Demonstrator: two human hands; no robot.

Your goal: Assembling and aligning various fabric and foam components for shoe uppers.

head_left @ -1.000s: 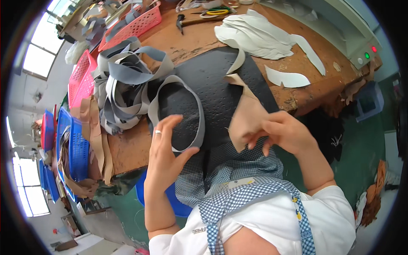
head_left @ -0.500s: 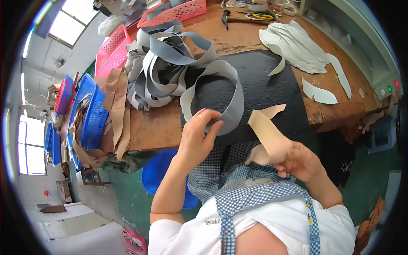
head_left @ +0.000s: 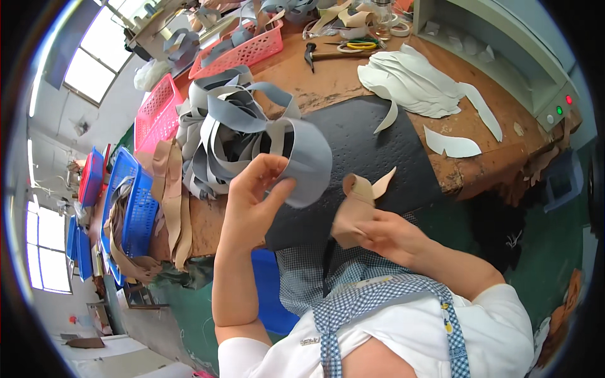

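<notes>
My left hand pinches the near edge of a grey-blue strip loop, raised over the left part of a black mat. Beside the loop lies a tangled heap of similar grey strips. In my right hand is a tan strip, gripped near its lower end just past the mat's near edge. The tan strip curls over at the top, and a pale pointed end sticks out to its right. Part of the right fingers is hidden behind the tan strip.
White cut pieces are piled at the far right of the table. A hammer and yellow-handled scissors lie at the back. Pink baskets stand behind the heap. Brown strips hang over the left edge beside a blue basket.
My left hand has moved left with the grey loop, toward the heap. My right hand has swung left and slightly up with the tan strip, which has turned. The whole view has shifted.
</notes>
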